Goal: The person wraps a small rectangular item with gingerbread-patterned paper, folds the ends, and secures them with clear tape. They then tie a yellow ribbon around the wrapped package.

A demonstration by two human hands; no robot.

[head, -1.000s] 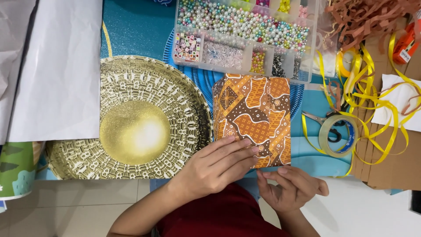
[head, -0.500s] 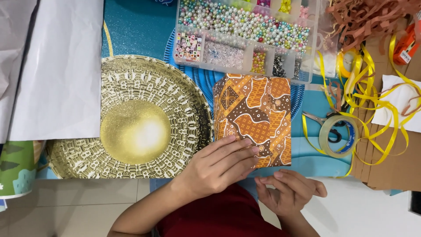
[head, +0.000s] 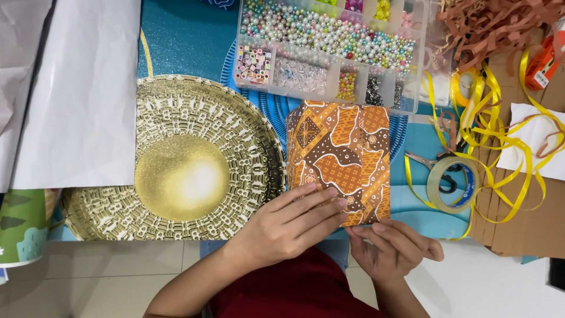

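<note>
We press our left hand (head: 288, 227) flat on the batik-wrapped box (head: 340, 159); our right hand's (head: 393, 250) fingers (head: 376, 231) pinch its near edge, gold tray (head: 118, 206) left of them.

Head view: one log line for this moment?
left hand: flat on wrapped box | right hand: at box's near edge | gold plate beside
</note>
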